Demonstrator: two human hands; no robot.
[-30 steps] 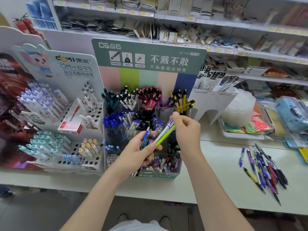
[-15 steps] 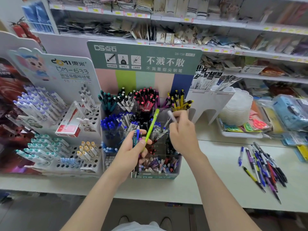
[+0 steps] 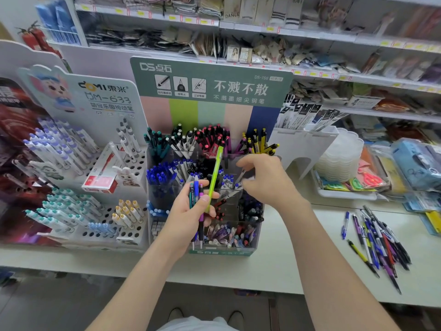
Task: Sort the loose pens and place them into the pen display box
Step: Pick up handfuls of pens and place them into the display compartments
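The pen display box [image 3: 222,250] stands at the middle of the counter, its clear compartments packed with pens sorted by colour under a green header card. My left hand [image 3: 188,216] grips a small bunch of pens [image 3: 196,199] in front of the box; a lime green pen [image 3: 214,175] sticks up highest among them. My right hand [image 3: 265,180] hovers over the box's middle-right compartments, its fingers pinching a white pen [image 3: 241,174] that points down into the box. A pile of loose pens [image 3: 377,242] lies on the counter to the right.
A white peg-hole pen display [image 3: 95,225] with blue and teal pens stands left of the box, with a red carton [image 3: 100,181] on it. A stack of clear plastic containers [image 3: 338,158] and packaged goods sit at the right. Stocked shelves [image 3: 286,32] rise behind.
My right hand pulled the white pen away from the bunch in my left hand and lowered it toward the box. The lime green pen swung upright in my left hand.
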